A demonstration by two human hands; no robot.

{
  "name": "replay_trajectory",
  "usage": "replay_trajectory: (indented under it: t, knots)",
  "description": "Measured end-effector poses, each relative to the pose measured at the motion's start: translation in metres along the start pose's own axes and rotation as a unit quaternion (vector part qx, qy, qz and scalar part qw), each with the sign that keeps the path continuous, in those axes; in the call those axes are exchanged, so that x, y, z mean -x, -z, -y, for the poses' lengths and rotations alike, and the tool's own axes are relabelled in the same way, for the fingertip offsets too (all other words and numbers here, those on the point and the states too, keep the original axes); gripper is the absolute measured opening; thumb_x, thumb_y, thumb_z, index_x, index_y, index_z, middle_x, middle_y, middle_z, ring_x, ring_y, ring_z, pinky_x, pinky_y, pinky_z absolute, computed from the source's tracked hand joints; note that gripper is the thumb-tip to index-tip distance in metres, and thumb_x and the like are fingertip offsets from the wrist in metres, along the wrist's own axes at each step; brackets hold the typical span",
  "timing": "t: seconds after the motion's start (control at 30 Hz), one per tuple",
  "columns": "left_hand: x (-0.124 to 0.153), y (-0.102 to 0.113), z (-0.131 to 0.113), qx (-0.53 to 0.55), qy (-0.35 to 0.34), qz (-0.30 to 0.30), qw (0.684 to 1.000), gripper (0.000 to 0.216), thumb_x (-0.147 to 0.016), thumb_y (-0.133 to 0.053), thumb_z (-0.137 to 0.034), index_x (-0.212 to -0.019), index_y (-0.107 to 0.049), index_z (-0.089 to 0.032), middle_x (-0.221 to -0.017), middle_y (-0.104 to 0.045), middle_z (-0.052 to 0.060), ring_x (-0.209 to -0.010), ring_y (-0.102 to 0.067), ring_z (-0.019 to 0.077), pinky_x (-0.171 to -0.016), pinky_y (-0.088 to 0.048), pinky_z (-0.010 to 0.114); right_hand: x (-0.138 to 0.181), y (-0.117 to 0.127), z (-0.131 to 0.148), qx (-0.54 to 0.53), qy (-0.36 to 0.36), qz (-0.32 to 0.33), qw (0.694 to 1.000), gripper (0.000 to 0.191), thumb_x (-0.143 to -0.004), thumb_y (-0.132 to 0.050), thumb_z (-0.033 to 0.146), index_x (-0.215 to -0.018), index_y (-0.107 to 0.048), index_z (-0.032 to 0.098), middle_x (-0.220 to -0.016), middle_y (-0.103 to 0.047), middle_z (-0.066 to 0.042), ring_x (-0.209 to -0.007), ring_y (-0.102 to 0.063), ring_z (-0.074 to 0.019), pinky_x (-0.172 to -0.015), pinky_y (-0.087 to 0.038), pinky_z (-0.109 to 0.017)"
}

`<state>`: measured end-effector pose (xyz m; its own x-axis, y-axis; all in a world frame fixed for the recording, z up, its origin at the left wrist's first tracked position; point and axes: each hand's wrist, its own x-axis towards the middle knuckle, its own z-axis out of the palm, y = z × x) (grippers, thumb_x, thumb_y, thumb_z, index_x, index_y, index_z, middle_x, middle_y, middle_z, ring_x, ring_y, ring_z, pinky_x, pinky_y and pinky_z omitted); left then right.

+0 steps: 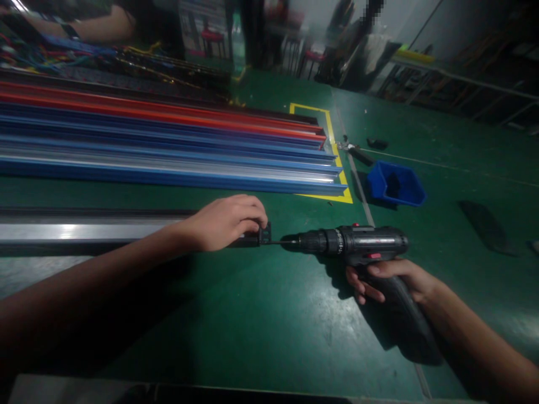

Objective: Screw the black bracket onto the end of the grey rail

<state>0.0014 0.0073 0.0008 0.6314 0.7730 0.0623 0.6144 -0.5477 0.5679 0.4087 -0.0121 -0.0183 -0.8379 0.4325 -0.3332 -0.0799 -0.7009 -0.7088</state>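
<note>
My right hand (391,280) is wrapped round the grip of a black cordless drill (370,242). The drill lies level and points left, its long thin bit (278,242) reaching to a small black end piece (265,233). That piece sits at the right end of a long black and silver metal profile (105,231). My left hand (229,221) rests over the profile's end, fingers bent and closed at the black piece. The fingers hide part of the joint, and I cannot tell whether the bit tip is seated in a screw.
Several blue profiles (177,163) and red profiles (202,116) lie beyond, inside yellow tape (346,193) on the green table (261,331). A blue bin (398,184), pliers (356,151) and a dark flat object (484,224) are to the right. Another person's arm (101,28) is at the back left.
</note>
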Motion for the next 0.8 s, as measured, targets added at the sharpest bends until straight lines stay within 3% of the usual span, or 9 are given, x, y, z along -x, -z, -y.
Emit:
replay_trajectory:
  t: [0.8]
  knots:
    - [0.0007, -0.001, 0.001, -0.001, 0.001, -0.005, 1.0, 0.021, -0.101, -0.052, -0.028, -0.102, -0.072, -0.025, -0.119, -0.067, 0.0, -0.114, -0.06, 0.0181, -0.1, -0.041, 0.03, 0.0002, 0.0016, -0.0006, -0.016, -0.002, 0.006, 1.0, 0.03, -0.094, -0.062, 0.022, -0.11, -0.075, 0.0, -0.096, -0.073, -0.015, -0.065, -0.067, -0.0105, -0.085, -0.062, -0.036]
